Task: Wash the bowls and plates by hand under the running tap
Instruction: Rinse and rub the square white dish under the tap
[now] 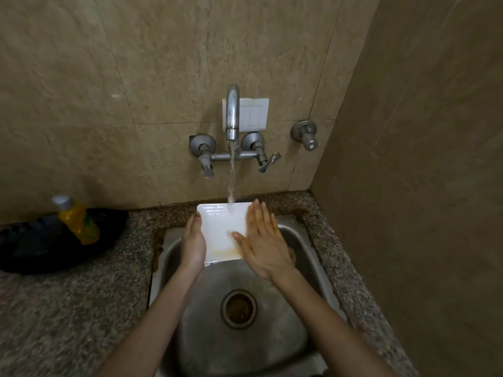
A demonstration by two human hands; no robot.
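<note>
A white square plate (pixel 219 227) is held over the steel sink (pixel 272 308), tilted up toward the wall. Water from the tap (pixel 232 115) falls onto its upper part. A brownish smear shows near the plate's lower edge. My left hand (pixel 193 240) holds the plate along its left edge; its fingers go behind the plate and are hidden. My right hand (pixel 265 240) lies flat with straight fingers on the plate's right side, thumb across the face.
A yellow bottle (pixel 77 219) with a grey cap lies on a dark pan or cloth (pixel 32 246) on the speckled stone counter (pixel 68 308) at left. The sink drain (pixel 239 308) sits below the plate. Tiled walls close in behind and at right.
</note>
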